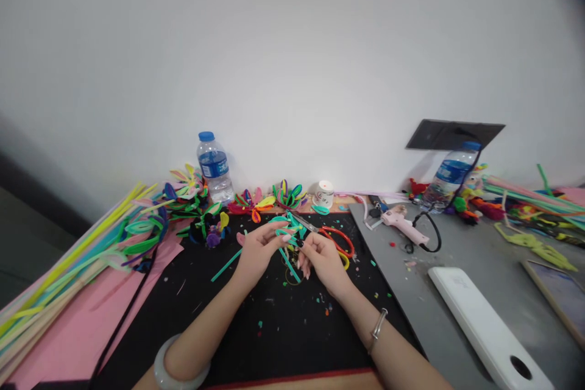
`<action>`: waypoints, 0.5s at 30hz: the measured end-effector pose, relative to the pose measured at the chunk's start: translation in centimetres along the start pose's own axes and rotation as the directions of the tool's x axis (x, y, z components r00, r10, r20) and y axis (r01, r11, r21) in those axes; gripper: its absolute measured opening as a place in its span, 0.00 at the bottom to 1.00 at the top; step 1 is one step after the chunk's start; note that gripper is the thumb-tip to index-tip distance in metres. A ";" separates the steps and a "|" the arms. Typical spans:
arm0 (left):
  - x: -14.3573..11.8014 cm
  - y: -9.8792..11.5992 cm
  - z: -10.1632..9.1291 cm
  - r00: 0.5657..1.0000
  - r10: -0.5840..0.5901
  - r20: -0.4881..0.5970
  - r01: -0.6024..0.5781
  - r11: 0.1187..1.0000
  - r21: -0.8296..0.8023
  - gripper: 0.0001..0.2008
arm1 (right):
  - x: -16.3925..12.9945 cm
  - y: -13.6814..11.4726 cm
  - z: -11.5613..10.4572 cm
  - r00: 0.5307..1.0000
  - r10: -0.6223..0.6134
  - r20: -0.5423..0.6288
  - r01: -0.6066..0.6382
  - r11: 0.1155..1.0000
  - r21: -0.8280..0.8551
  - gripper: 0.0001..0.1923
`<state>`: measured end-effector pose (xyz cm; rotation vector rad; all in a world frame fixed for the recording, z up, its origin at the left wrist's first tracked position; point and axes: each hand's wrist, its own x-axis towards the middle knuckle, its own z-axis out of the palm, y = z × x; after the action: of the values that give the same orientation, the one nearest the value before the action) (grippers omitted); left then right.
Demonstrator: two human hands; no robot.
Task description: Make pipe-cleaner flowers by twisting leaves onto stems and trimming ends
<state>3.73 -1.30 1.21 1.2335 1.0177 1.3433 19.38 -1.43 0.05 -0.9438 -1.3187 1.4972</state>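
Over a black mat, my left hand and my right hand meet on a small teal pipe-cleaner piece with looped petals. Both hands pinch it between fingertips. A teal stem slants down to the left from the left hand, and another short teal stem hangs between the hands. Red-handled scissors lie on the mat just behind my right hand.
Finished pipe-cleaner flowers line the wall beside a water bottle. Long pipe cleaners lie on pink paper at left. At right sit a pink glue gun, a second bottle, a white flat device and more pipe cleaners.
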 end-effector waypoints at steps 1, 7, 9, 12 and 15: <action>0.0 -0.1 0.1 0.999 -0.030 0.021 0.031 0.997 -0.075 0.17 | 0.0 0.1 0.1 1.000 0.009 0.014 -0.009 1.000 -0.010 0.15; -0.1 -0.3 0.1 1.000 -0.009 0.001 0.009 1.000 -0.025 0.14 | -0.4 0.1 0.6 0.996 0.014 0.087 0.003 0.981 -0.196 0.13; -0.1 0.0 -0.1 0.996 0.024 -0.089 -0.021 0.999 0.034 0.15 | -0.5 0.0 0.6 0.995 -0.066 0.074 0.090 0.915 -0.393 0.11; 0.1 0.3 -0.4 0.972 0.083 -0.221 -0.076 0.996 0.042 0.16 | -0.7 -0.1 0.6 0.974 -0.207 0.091 0.210 0.677 -0.705 0.04; 0.3 0.1 -0.5 0.965 0.089 -0.247 -0.082 0.996 0.039 0.15 | -0.9 -0.1 0.8 0.967 -0.219 0.133 0.226 0.487 -0.843 0.06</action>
<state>3.25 -1.00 1.33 1.1602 1.1718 1.5854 18.94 -2.56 0.22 -1.2846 -2.1678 0.5483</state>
